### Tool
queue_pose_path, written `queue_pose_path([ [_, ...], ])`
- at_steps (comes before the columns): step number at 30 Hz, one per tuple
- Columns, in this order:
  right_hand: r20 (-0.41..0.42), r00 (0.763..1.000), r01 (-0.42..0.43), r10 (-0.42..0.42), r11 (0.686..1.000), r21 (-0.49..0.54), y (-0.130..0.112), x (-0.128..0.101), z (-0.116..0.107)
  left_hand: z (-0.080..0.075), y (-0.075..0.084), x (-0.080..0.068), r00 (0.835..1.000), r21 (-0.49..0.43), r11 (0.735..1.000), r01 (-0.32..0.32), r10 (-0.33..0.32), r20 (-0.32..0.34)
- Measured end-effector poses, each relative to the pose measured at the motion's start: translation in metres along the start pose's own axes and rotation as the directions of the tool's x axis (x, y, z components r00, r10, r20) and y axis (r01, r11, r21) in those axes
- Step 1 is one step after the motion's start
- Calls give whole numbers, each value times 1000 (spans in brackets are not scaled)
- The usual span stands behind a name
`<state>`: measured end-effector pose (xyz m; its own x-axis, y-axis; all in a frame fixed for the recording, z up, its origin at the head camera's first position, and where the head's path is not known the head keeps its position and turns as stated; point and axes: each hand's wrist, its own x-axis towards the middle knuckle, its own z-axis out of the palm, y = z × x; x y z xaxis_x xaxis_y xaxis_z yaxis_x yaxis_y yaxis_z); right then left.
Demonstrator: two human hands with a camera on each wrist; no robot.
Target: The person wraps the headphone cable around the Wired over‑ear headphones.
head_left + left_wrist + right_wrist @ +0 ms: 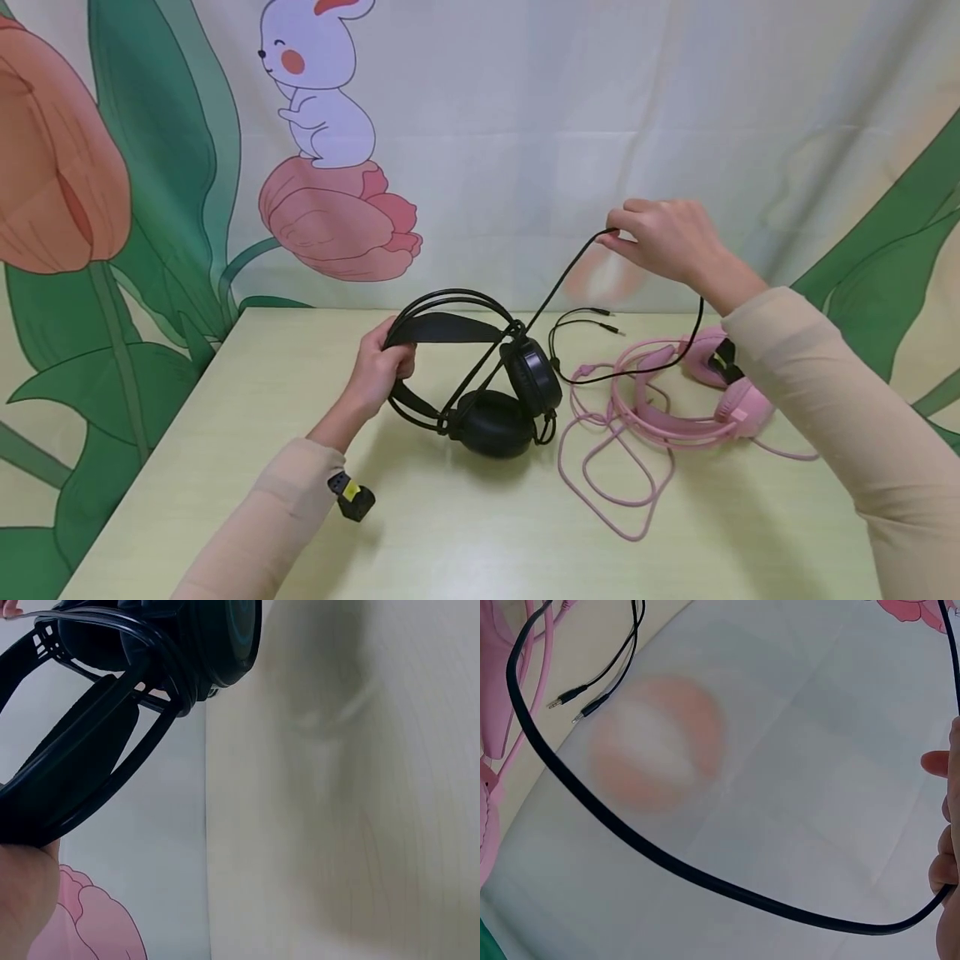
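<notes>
My left hand grips the black plastic headset; my right hand pinches its thin black cable, best drawn gently.

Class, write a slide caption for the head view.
Left hand grips black headphones, right hand pinches their cable, pink headphones nearby.

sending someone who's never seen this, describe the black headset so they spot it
At the pale table, look left of the pink headset. There the left hand grips the black headset by its headband, while the right hand pinches its cable. Unlike its pink neighbour, it is black and held.
</notes>
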<state>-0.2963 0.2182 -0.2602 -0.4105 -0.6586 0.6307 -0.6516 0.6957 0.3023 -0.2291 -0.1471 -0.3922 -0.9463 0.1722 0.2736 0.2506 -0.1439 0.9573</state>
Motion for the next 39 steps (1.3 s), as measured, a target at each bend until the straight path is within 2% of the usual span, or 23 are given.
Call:
queue_pose_path([
  [6,-2,1000,-3,3,1000,-3,1,1,3,1,0,-2,999,-20,999,30,-30,20],
  [14,-9,1000,9,-9,1000,11,-2,5,1,2,0,-1,999,29,999,32,-33,34],
  [19,27,1000,-12,11,1000,19,-1,1,3,0,-1,-3,998,-53,997,61,-59,31],
  [26,113,990,-90,88,996,17,0,-2,10,5,2,-6,993,-87,995,41,-31,114],
  [30,208,964,-173,163,985,28,-1,-2,15,9,1,-7,987,-158,986,58,-34,155],
  [33,300,931,-234,207,971,54,-1,-4,22,10,-1,-6,978,-235,967,99,-51,203],
  [37,399,883,-315,247,943,112,-5,-7,33,11,-5,-4,952,-343,923,172,-67,299],
  [39,420,869,-343,261,930,133,-8,-9,39,11,-7,-4,935,-411,886,217,-67,349],
])
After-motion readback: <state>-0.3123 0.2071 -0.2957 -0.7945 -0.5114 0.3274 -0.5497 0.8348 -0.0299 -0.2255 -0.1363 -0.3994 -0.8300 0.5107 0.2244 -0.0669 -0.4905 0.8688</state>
